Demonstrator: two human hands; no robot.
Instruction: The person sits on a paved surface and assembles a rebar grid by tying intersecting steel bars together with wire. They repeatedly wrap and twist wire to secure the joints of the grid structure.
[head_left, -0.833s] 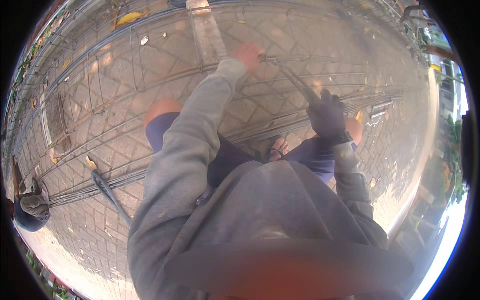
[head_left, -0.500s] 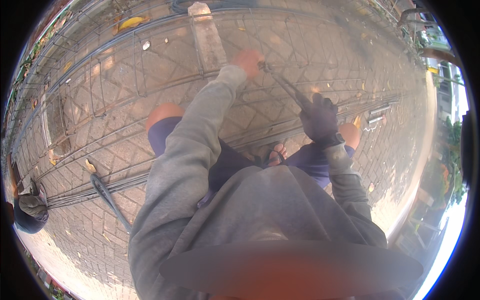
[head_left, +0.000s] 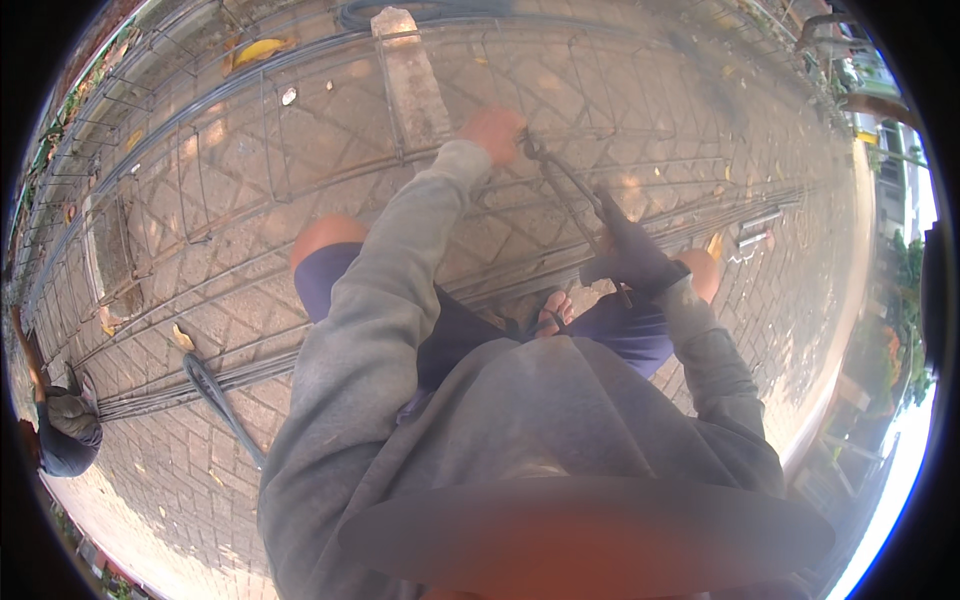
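Observation:
Out in front, my bare left hand (head_left: 492,135) is closed at the thin steel bars of a rebar cage (head_left: 268,130); whatever lies inside its fingers is hidden. Just right of its fingertips is the jaw end of long-handled pincers (head_left: 556,176). Their two handles stand apart and run back toward my right knee. My right hand (head_left: 636,254), in a dark glove, has its fingers stretched along the handles and still holds them. Blur hides the exact jaw position.
A pale concrete post (head_left: 412,88) lies under the cage's far side. Bundled rods (head_left: 240,368) cross the brick paving before my feet. A dark looped tool or strap (head_left: 222,405) lies at left. Another person (head_left: 66,430) crouches at the far left edge.
The pincer handles have spread apart, and my right hand has loosened from a closed grip to stretched fingers. My left hand has barely shifted. The person at left has reached an arm out.

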